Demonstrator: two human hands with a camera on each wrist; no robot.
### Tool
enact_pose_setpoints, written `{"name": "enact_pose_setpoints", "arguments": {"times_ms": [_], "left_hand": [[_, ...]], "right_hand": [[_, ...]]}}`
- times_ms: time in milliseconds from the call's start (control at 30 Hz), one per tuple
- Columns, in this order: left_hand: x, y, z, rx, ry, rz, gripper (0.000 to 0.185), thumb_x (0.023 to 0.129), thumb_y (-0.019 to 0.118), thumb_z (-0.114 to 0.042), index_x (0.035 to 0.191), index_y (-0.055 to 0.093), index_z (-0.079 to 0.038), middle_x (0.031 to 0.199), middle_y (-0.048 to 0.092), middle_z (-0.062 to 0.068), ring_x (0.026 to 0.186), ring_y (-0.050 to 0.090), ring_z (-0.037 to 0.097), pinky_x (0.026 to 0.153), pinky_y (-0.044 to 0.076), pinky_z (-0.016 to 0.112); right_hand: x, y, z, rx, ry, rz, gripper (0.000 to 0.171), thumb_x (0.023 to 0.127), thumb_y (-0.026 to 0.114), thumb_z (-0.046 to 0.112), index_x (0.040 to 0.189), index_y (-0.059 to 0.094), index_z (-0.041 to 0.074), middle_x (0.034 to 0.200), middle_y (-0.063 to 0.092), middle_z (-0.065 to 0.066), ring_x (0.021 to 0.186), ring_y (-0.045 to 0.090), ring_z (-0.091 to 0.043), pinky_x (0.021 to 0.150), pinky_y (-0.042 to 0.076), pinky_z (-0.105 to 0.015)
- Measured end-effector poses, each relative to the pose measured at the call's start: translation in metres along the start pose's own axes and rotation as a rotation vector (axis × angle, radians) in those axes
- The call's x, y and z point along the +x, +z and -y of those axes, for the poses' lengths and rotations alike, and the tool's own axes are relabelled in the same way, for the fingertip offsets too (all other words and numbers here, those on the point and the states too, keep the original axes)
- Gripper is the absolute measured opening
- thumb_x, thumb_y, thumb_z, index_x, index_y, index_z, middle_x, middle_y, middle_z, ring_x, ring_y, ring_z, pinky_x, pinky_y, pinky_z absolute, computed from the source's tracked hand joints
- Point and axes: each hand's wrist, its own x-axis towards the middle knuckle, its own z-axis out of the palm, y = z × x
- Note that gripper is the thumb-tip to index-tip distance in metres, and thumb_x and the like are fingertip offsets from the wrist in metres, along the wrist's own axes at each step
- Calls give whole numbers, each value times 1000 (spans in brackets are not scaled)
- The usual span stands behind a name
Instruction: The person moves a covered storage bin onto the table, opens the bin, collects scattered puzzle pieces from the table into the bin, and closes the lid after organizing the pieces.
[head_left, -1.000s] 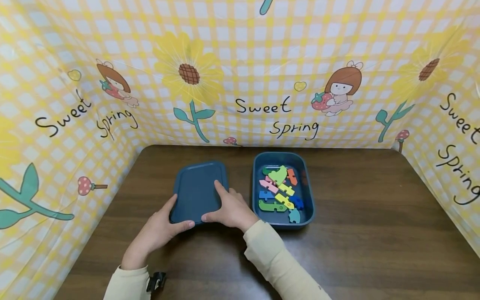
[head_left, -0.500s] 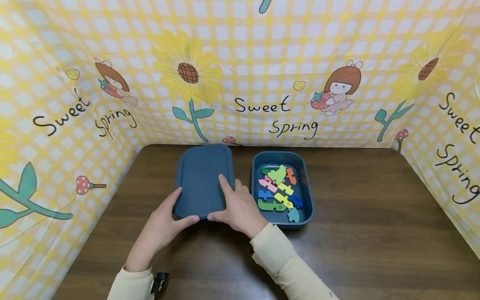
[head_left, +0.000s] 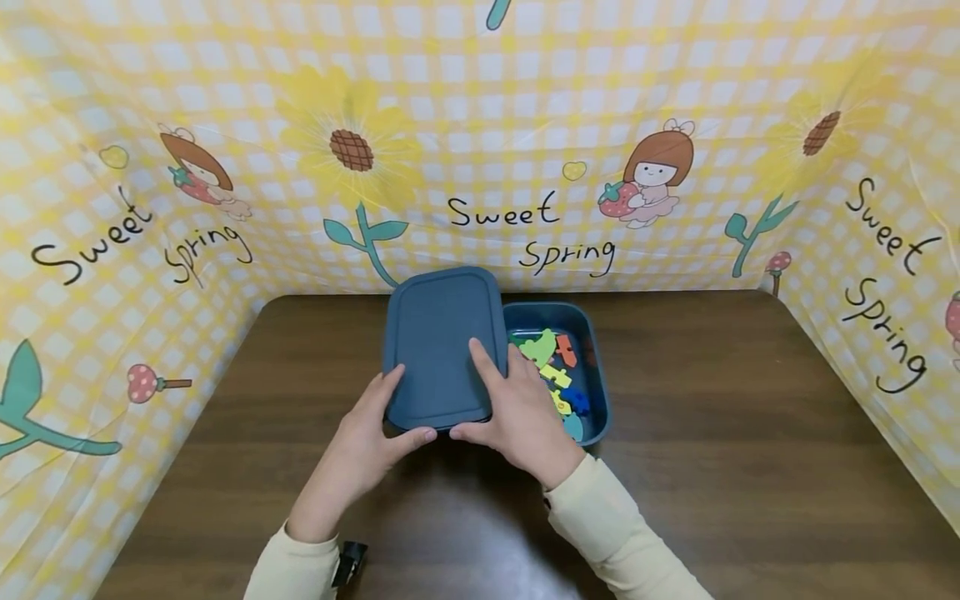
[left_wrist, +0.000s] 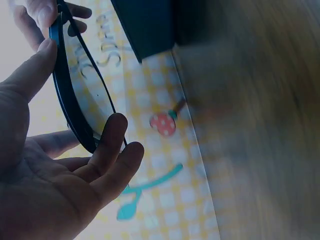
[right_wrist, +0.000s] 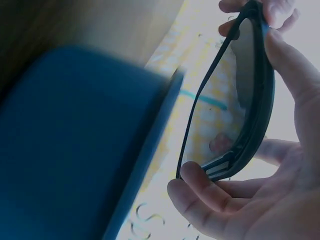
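Scene: a dark brown wooden worktop (head_left: 712, 467) ringed by a yellow checked backdrop (head_left: 525, 125) printed with sunflowers and the words "Sweet Spring".
Lid: a dark blue rectangular lid (head_left: 441, 346) with rounded corners, held in the air, its right edge overlapping the left rim of the box.
Left hand: the left hand (head_left: 371, 450) pinches the lid's near left corner, thumb on top and fingers curled underneath, so the lid stays level.
Right hand: the right hand (head_left: 521, 417) grips the near right corner, forefinger stretched flat over the top, the other fingers under the rim (right_wrist: 200, 182); it hides part of the box.
Box: a matching open blue box (head_left: 592, 367) sits on the worktop to the right, uncovered.
Contents: coloured puzzle pieces (head_left: 558, 375) in green, yellow, orange and blue lie loose inside the box.
Sleeves: both wrists show cream sleeves (head_left: 607, 525).
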Motion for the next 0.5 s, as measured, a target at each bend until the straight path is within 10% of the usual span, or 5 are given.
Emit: {"name": "enact_pose_setpoints", "arguments": {"times_ms": [500], "left_hand": [[17,57,-44,67,92,16,92,87,79,-45,160,31,-17,161,26,25,131,49,42,102,42,56]], "right_hand": [[-40,-32,-72,7,13,-29,101,77,85,53,158,38,16,151,34,-36,137,37,-51,102,37,-64]]}}
